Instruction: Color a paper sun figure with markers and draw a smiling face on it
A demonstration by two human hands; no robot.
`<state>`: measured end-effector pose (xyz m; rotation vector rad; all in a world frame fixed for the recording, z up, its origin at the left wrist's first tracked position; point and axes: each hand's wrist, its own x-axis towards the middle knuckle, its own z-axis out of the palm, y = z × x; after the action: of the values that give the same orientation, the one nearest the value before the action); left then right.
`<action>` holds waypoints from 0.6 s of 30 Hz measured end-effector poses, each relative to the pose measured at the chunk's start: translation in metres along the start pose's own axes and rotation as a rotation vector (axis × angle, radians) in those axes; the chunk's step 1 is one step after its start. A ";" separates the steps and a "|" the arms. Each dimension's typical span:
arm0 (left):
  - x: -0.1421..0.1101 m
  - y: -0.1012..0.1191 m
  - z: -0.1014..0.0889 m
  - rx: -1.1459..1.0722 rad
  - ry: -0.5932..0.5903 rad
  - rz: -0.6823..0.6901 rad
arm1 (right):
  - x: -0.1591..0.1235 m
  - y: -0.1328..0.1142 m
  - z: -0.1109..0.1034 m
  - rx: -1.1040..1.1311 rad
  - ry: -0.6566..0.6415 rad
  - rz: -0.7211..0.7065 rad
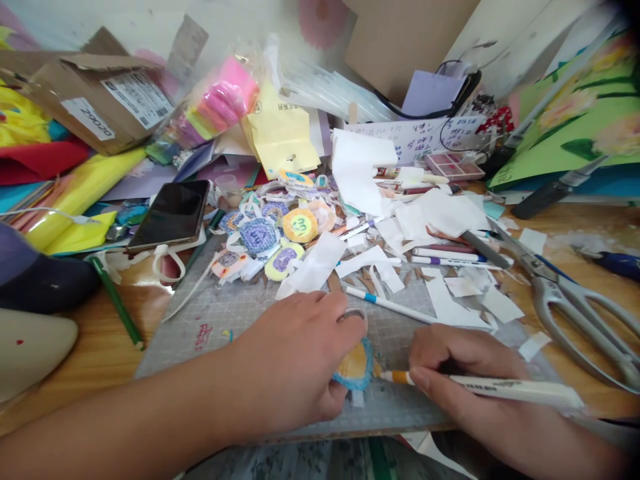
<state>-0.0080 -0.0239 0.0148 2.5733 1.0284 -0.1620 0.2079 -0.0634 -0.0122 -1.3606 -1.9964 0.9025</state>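
My left hand [295,353] is closed on a small round paper badge [354,363] with an orange-yellow middle and a blue rim, and its fingers cover part of it. In my right hand [460,373] is a white marker pen [515,391] with an orange band, its tip pointing at the badge's right edge. Whether the tip touches the rim I cannot tell. Beneath both hands lies a grey cutting mat [230,327]. A white pen with a blue band [390,305] rests just beyond my fingers. Several coloured paper badges [300,225] are heaped farther back.
White paper scraps [450,300] and pens cover the mat's right half. Large scissors [560,287] lie at the right. To the left are a phone [173,213], a green pencil [117,303] and a cardboard box [100,100]. A yellow paper packet [280,137] stands at the back.
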 end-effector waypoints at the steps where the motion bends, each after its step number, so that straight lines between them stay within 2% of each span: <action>1: 0.000 0.000 0.000 0.003 -0.004 0.001 | 0.000 0.000 0.000 0.006 0.003 0.003; 11: 0.001 0.001 -0.002 0.003 -0.005 0.009 | 0.003 -0.003 0.001 -0.040 -0.029 -0.040; 18: 0.000 0.000 -0.002 0.002 -0.007 0.005 | 0.004 -0.004 -0.002 -0.019 0.009 -0.024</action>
<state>-0.0074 -0.0233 0.0164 2.5749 1.0193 -0.1707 0.2056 -0.0603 -0.0073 -1.3458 -2.0154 0.8663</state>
